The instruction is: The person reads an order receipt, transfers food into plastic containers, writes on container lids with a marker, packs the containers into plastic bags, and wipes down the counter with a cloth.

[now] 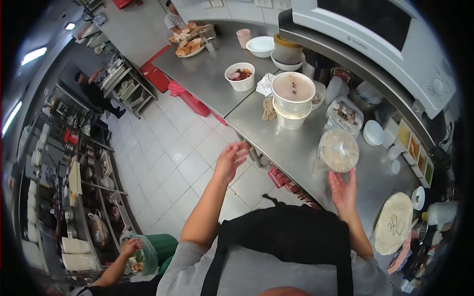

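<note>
My left hand (231, 161) is raised in front of the counter edge, its fingers apart and nothing in it. My right hand (342, 190) grips the lower edge of a round plastic-wrapped bowl (339, 150) with pale contents; its underside is hidden. Loose clear film hangs at the bowl's left side. Just beyond lies a clear bag of food (345, 114). Farther left stand two stacked tubs, the upper one (293, 88) with a translucent lid and dark marks. An open white bowl of food (240, 76) sits beyond them.
Condiment trays (414, 148) line the counter's right side, near a marked round white lid (393, 223). A microwave (370, 44) overhangs the back. At lower left, another person's hand (131, 246) is by a bag of food (143, 259). Shelves (94, 197) stand left.
</note>
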`<action>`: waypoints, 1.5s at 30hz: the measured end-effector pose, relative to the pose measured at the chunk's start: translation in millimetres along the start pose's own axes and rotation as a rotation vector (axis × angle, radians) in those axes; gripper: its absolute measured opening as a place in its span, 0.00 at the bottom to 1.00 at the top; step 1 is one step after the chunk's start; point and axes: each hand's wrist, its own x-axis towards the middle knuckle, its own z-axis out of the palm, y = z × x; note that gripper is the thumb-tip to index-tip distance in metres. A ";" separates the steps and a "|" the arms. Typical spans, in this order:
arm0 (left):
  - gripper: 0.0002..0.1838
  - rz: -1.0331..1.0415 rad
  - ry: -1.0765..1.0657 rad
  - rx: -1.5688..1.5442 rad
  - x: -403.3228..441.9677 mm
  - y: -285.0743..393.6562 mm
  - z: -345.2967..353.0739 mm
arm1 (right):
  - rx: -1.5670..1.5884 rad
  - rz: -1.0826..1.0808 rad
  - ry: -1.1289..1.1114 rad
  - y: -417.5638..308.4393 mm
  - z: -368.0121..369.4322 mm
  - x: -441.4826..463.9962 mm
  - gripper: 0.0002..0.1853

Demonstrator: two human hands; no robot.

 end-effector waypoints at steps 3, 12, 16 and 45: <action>0.11 0.021 0.026 -0.053 67.9 15.9 -15.0 | -0.024 0.022 0.002 8.3 23.9 10.7 0.36; 0.15 0.103 0.345 0.222 281.7 98.2 -25.5 | -0.084 -0.067 0.112 53.2 74.7 12.8 0.38; 0.11 0.113 0.310 0.467 363.5 109.0 -55.5 | -0.048 -0.154 0.361 90.1 69.7 -8.0 0.35; 0.03 0.320 -0.654 0.912 43.5 18.8 114.8 | -0.476 -0.804 0.982 -67.5 -273.2 -220.5 0.15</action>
